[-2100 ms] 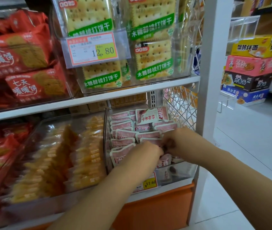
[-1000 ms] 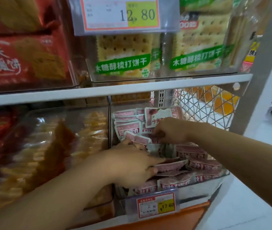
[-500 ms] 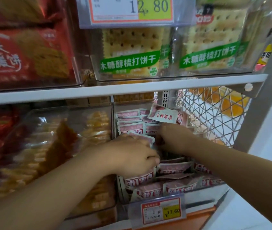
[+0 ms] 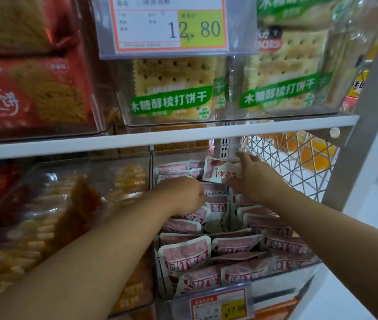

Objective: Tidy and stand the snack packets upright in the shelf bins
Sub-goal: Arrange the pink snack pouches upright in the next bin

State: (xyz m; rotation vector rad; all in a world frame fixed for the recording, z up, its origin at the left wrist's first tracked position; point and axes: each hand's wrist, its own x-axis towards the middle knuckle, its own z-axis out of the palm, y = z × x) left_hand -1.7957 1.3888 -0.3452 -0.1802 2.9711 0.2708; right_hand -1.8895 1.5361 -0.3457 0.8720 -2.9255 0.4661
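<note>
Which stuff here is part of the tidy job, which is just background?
In the job:
- pink snack packets
- their clear bin
- tilted packet at the back, under the right hand
- left hand

Background:
- cracker packs
- red biscuit bags
- 12.80 price tag
- yellow snacks bin

We saw small pink-and-white foil snack packets (image 4: 184,255) crowding a clear plastic shelf bin (image 4: 275,281), front ones upright, several behind leaning or lying flat; one white packet (image 4: 217,170) with red lettering stood tilted at the back
</note>
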